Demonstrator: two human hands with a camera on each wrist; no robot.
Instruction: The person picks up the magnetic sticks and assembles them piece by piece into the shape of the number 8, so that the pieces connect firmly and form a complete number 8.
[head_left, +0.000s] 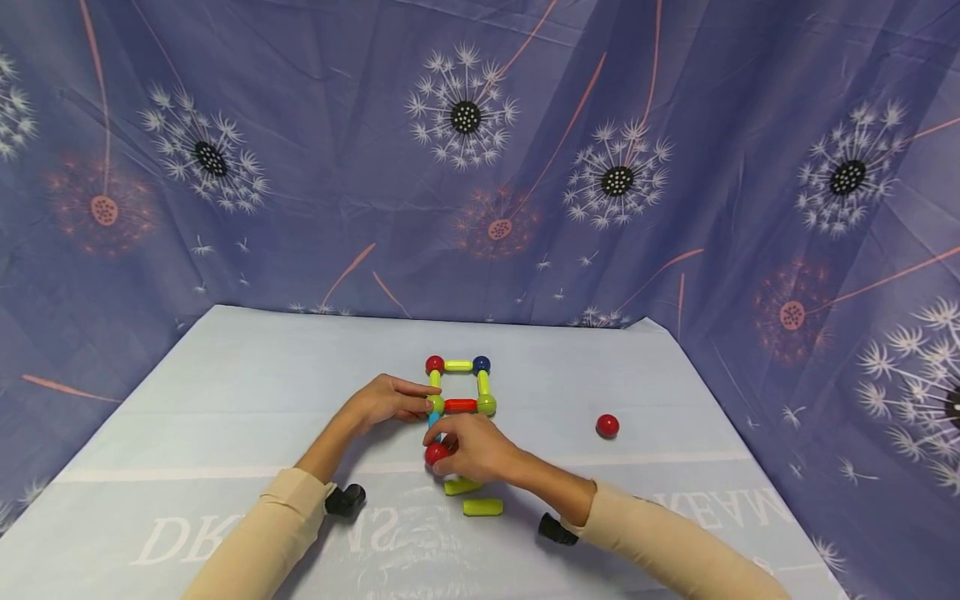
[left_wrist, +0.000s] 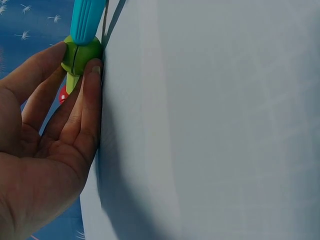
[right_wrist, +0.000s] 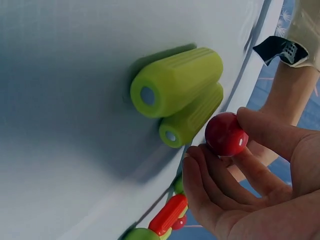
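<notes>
A square of magnetic rods and balls lies on the table. It has yellow-green rods [head_left: 457, 366] on three sides, a red rod [head_left: 461, 406] on the near side, and red, dark blue and green balls at its corners. My left hand [head_left: 382, 402] pinches the near left green ball [left_wrist: 82, 56] between thumb and fingers. From that ball a light blue rod [left_wrist: 88, 20] runs toward me. At the rod's near end, my right hand [head_left: 480, 447] holds a red ball [right_wrist: 226, 134] between its thumb and fingertips.
Two loose yellow-green rods [right_wrist: 175, 82] lie side by side just in front of my right hand. Farther right on the white tablecloth [head_left: 675, 467] sits another red ball [head_left: 607, 426]. A blue dandelion-print curtain [head_left: 337, 167] rises behind the table's back edge.
</notes>
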